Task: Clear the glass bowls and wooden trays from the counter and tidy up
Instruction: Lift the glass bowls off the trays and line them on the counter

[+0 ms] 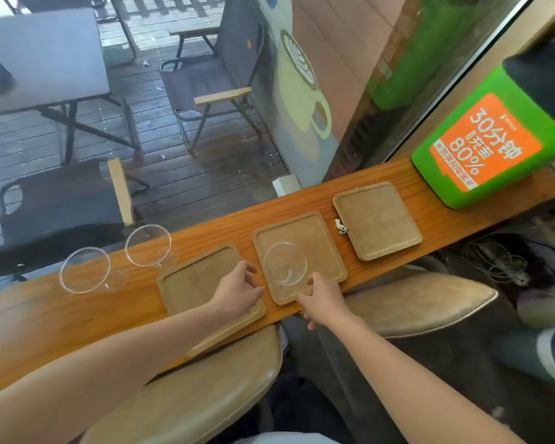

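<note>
Currently glass bowl upright, mouth up, on middle tray.

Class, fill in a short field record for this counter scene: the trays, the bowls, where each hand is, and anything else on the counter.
Surface: wooden counter
Trays: left tray, middle tray, right tray, in a row
Bowls on bare counter: far-left bowl, second bowl
Bowl on middle tray: third bowl
Left hand: over the left tray's right edge; grip unclear
Right hand: at the middle tray's near edge; grip unclear
Other: green box at the right end; small white item between the middle and right trays
</note>
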`<state>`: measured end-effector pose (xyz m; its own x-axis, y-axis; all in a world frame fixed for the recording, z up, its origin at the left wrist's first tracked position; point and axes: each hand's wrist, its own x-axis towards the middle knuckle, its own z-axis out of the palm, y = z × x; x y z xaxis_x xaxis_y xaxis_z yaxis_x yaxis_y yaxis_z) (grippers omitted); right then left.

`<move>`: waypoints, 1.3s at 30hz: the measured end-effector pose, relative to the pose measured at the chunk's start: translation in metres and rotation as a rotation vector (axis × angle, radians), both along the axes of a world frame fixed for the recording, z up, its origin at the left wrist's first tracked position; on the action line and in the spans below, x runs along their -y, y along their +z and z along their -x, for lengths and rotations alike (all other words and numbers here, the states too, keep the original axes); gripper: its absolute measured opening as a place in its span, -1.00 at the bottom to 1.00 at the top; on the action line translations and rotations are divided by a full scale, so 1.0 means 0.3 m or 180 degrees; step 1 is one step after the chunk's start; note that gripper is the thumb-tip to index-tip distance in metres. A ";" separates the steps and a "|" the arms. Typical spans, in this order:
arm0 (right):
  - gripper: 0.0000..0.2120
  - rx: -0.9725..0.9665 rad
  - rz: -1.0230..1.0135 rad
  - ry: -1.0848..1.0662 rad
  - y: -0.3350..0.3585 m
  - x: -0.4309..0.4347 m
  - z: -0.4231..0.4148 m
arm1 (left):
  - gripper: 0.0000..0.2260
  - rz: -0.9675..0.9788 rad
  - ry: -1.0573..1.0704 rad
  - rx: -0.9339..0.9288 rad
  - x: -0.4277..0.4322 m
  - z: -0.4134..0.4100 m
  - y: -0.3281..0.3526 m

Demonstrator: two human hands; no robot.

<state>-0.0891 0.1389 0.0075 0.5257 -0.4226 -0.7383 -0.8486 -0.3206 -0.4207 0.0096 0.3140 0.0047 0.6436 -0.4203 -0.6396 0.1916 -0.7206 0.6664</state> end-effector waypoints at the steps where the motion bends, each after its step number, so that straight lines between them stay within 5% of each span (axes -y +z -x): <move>1: -0.55 0.0124 -0.0046 -0.0124 -0.006 0.012 0.000 | -0.61 0.0002 -0.0028 0.0074 0.015 0.000 -0.003; 8: -0.20 0.0839 -0.0831 -0.0370 -0.017 0.073 -0.039 | -0.26 0.0095 -0.0070 0.0282 0.078 -0.033 -0.020; 13: -0.29 0.1097 -0.1319 -0.0260 -0.018 0.101 -0.062 | -0.37 0.0378 -0.0148 0.0023 0.092 -0.038 -0.021; 22: -0.31 0.1255 -0.1226 0.0235 0.035 0.022 -0.139 | -0.44 0.0591 0.0088 0.0257 -0.024 -0.054 0.036; 39: -0.31 0.1170 -0.1245 0.1641 0.065 -0.679 -0.256 | -0.35 0.0156 0.1385 0.0482 -0.736 0.091 0.080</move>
<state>-0.0123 0.3427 0.0269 0.8284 0.2019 -0.5225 -0.4135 -0.4087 -0.8136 -0.0179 0.5348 0.0286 0.8516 -0.1178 -0.5108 0.3671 -0.5616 0.7415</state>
